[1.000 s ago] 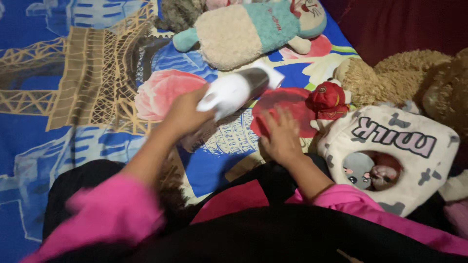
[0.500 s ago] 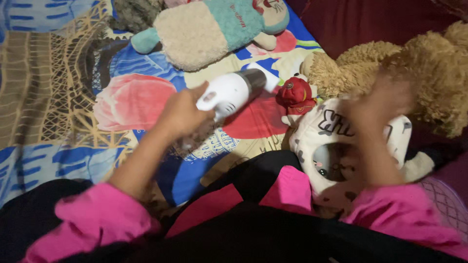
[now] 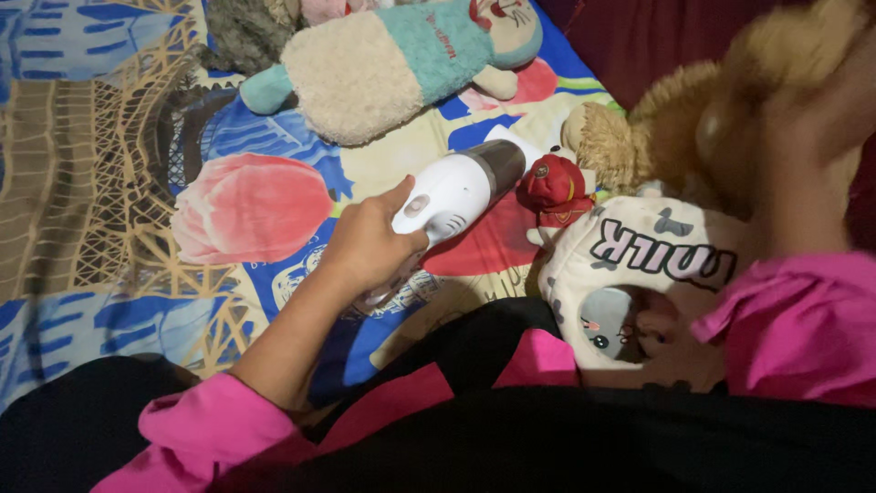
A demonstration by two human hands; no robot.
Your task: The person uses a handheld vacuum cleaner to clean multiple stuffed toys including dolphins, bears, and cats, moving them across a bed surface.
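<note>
Fingers of left hand (image 3: pixel 370 246) wrap smooth white handheld vacuum (image 3: pixel 447 199).

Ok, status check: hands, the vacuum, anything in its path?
Left hand gripping white handheld vacuum. Right hand on brown teddy. Nozzle beside red plush, bedspread beneath.

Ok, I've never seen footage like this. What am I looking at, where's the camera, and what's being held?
There is no machine here: these are a person's two bare hands, filmed by one camera worn on the head and looking down. The left hand grips a small white handheld vacuum, its nozzle pointing toward a little red plush toy. The right hand is raised and blurred against a tan teddy bear; whether it grips the bear is unclear. Everything lies on a colourful printed bedsheet. A teal and cream stuffed doll lies further back, and a cream plush pouch sits by the lap.
</note>
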